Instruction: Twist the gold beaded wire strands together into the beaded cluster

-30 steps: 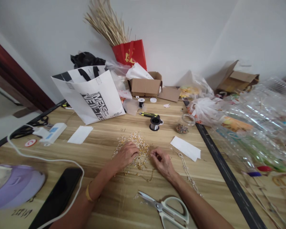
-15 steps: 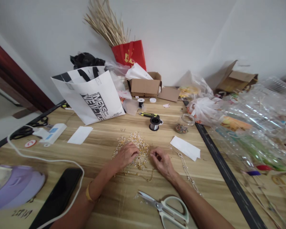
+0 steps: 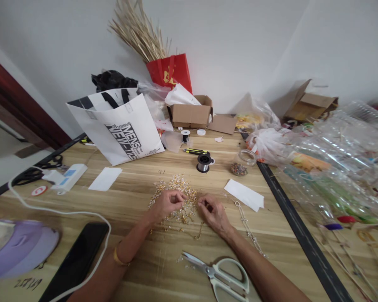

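While a loose pile of gold and clear beads (image 3: 178,183) is spread at the middle of the table (image 3: 135,170), both hands are placed at it. Left hand (image 3: 166,205): held over the near left part of the pile; fingers bent, thumb and forefinger pressed together at the tips; whether a bead is pinched cannot be told. Right hand (image 3: 214,213): set just beside the pile's right side; fingers curled in, thumb against forefinger; contents, if any, are hidden. Gold chain (image 3: 180,230): laid out just on the near side of the pile. Scissors (image 3: 210,271), white-handled: laid near the table's near edge, blades pointed toward the left edge. Silver-toned chain (image 3: 246,226): stretched beyond the right wrist. White paper (image 3: 244,195): placed between that chain and the black strip (image 3: 286,212) by which the table's right side is marked. Wire spool (image 3: 203,163): stood beyond the pile, toward the far edge, with a yellow-and-black cutter (image 3: 195,151) laid just behind it. Glass jar (image 3: 239,168): partly filled with small dark pieces, tilted near the strip. Phone (image 3: 77,262): laid toward the near left corner, bordered by a white cable (image 3: 106,235).
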Demonstrator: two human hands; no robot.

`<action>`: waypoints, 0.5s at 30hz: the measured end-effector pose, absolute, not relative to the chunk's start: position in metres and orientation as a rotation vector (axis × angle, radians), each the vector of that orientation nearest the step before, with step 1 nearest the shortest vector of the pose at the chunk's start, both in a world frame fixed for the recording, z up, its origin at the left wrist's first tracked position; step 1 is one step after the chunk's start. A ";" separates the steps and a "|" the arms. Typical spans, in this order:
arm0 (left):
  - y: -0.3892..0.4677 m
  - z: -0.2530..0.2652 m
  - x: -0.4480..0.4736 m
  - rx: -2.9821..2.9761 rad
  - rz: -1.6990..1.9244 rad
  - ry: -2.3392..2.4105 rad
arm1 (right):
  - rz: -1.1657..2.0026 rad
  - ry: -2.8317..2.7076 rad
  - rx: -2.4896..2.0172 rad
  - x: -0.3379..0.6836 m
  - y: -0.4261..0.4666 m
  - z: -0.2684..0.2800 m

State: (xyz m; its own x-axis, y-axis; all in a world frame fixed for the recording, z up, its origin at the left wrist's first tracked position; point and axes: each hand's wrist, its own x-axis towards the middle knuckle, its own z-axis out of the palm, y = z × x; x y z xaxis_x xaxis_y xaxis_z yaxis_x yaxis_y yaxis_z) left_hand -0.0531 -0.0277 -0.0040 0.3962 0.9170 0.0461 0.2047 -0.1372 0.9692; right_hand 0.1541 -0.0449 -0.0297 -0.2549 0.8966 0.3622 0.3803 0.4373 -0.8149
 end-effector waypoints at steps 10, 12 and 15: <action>-0.028 -0.013 -0.054 1.203 0.822 0.972 | 0.739 -1.834 -1.085 0.154 -0.045 -0.030; -0.029 -0.013 -0.054 1.192 0.817 0.987 | 0.747 -1.830 -1.086 0.154 -0.045 -0.029; -0.029 -0.012 -0.054 1.177 0.819 1.004 | 0.761 -1.832 -1.089 0.154 -0.045 -0.030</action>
State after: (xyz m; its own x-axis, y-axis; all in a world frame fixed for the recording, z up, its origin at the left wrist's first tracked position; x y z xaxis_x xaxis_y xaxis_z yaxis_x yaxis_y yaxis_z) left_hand -0.0535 -0.0292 -0.0120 0.3545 0.9148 -0.1937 -0.0057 0.2093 0.9778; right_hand 0.1541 -0.0446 -0.0296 -0.2590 0.8971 0.3581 0.3789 0.4354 -0.8166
